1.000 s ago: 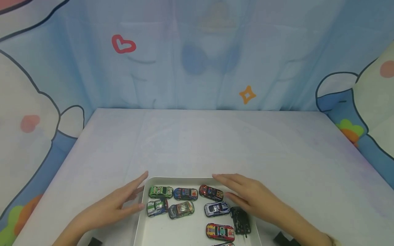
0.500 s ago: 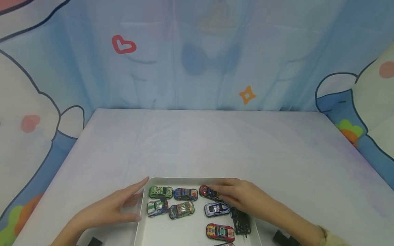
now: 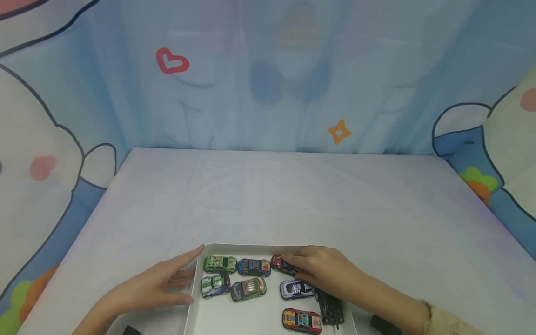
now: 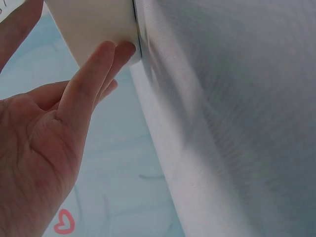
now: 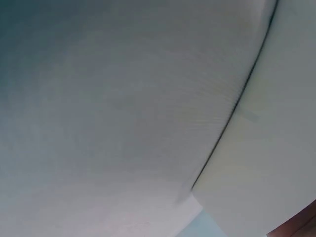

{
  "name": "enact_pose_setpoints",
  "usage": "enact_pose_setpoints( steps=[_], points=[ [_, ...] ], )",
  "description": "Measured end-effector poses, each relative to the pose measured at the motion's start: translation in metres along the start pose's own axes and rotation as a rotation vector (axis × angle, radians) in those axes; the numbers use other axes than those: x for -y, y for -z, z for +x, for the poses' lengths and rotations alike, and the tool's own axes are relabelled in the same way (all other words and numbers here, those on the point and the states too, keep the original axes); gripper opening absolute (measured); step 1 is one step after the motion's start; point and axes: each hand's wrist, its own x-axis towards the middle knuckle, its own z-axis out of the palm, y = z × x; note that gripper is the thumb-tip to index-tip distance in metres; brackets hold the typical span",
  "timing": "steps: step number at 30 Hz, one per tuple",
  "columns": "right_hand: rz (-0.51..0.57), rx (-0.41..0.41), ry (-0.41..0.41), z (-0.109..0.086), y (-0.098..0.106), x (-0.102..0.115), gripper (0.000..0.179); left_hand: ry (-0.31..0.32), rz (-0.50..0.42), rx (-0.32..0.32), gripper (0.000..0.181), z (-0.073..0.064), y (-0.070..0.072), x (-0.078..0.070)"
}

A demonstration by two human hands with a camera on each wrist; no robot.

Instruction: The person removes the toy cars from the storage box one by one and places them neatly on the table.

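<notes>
A white tray point(image 3: 234, 321) at the front of the table holds several small toy cars. My right hand point(image 3: 331, 270) reaches over its right side and pinches a red and black toy car point(image 3: 278, 262) near the far wall; the fingers hide part of the car. Close to that hand are a silver-blue car point(image 3: 296, 289), a black car point(image 3: 331, 309) and a red and yellow car point(image 3: 301, 320). My left hand point(image 3: 146, 291) is at the tray's left side, fingers extended. In the left wrist view, fingertips point(image 4: 127, 48) touch the tray's outer wall point(image 4: 94, 24).
In the tray's left half sit a green car point(image 3: 220, 264), a blue car point(image 3: 254, 267), a white-green car point(image 3: 215, 284) and a grey-green car point(image 3: 249, 289). A pale cloth covers the table point(image 3: 268, 200). Behind it hangs a blue printed curtain point(image 3: 234, 116).
My right hand has come down from above the tray's far right part onto the red and black car. The left hand stays by the tray's left wall, with only small finger shifts.
</notes>
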Motion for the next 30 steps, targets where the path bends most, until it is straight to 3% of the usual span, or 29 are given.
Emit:
enact_pose_setpoints(
  steps=[12, 19, 25, 30],
  points=[
    [0.16, 0.071, -0.064, 0.006, 0.005, -0.006, 0.043, -0.006, 0.008, -0.001, 0.093, 0.001, 0.001, 0.002],
    [0.252, 0.066, -0.031, 0.006, 0.033, -0.006, 0.045, -0.002, 0.005, 0.004, 0.094, 0.002, 0.001, 0.001],
    [0.286, -0.006, 0.032, 0.033, 0.05, -0.017, 0.044, 0.007, -0.006, 0.007, 0.093, 0.001, 0.002, 0.0],
    [0.264, -0.037, 0.103, 0.065, 0.043, -0.037, 0.046, 0.011, -0.012, 0.009, 0.092, 0.001, -0.001, 0.002]
  ],
)
